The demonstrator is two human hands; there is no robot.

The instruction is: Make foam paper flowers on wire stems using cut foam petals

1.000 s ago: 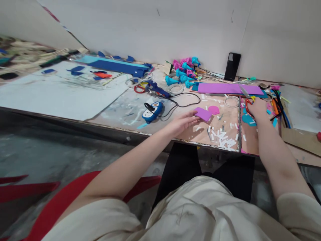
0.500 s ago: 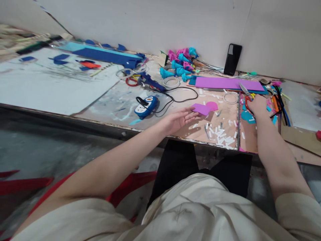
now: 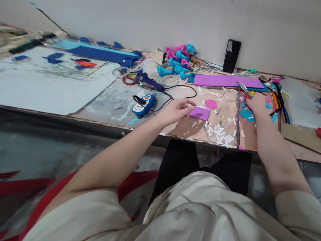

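Observation:
My left hand [image 3: 182,108] hovers palm down at the left edge of a purple square sheet [image 3: 200,113], fingers apart; whether a fingertip touches the square I cannot tell. Just behind the square lies a pink rounded piece [image 3: 211,104]. At the right, my right hand [image 3: 258,102] grips a pair of scissors by the red handle, with the blades [image 3: 243,87] pointing up and left over a long purple strip [image 3: 225,80]. Turquoise scraps [image 3: 247,114] lie beneath and around that hand.
Small white strips [image 3: 222,135] litter the front of the table. A blue power strip [image 3: 144,105] and a glue gun [image 3: 150,81] with a black cord lie left of centre. Pink and turquoise paper flowers [image 3: 178,60] and a leaning phone [image 3: 232,56] are at the back.
My left hand has turned from palm up to palm down. The purple square, held at its fingertips before, now lies flat on the table. My right hand has stayed on the scissors.

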